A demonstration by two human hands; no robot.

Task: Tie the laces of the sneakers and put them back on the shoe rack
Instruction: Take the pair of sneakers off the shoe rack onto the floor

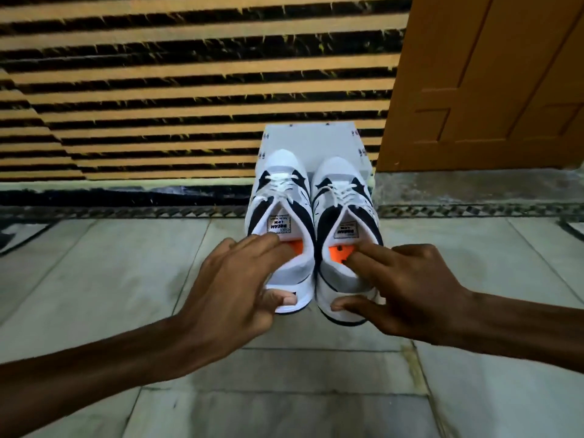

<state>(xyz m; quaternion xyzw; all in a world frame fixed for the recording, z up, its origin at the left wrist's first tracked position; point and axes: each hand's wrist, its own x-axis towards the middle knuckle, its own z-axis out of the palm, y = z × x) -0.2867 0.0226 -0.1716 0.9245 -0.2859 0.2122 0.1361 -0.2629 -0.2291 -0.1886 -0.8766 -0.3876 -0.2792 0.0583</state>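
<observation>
**Two shoes, two pinch grips, one narrow shelf**

Striped slats in tan and black fill the wall [189, 90] from nine to twelve o'clock, with an orange door [480, 83] at one to two o'clock and a pale tiled floor [126, 279] spreading across the lower half of the view. Against the wall, at twelve o'clock from the hands, stands a small white shelf [311, 137], taken here to be the shoe rack; it looks barely wider than the pair.

Both sneakers point toward it, side by side and touching along their inner edges. The toes overlap the shelf in the picture, though whether they rest on it cannot be told. The left sneaker [281, 197] is pinched at the heel by the left hand [234, 279], fingers inside the collar and thumb under the back. The right sneaker [344, 203] is held the same way by the right hand [407, 286]. Each hand is closed on its own shoe, the two hands close together but not touching.

The laces [339, 189] are threaded across both tongues, but the knots are too small to read, so an untied bow could go unnoticed.

The likeliest slip comes from the grip itself: holding only the heels leaves the toes free to droop or swing. A shoe set off-centre could overhang the narrow shelf at three or nine o'clock and tip onto the floor. Letting go too soon, with the soles only partly supported, would risk the same.
</observation>
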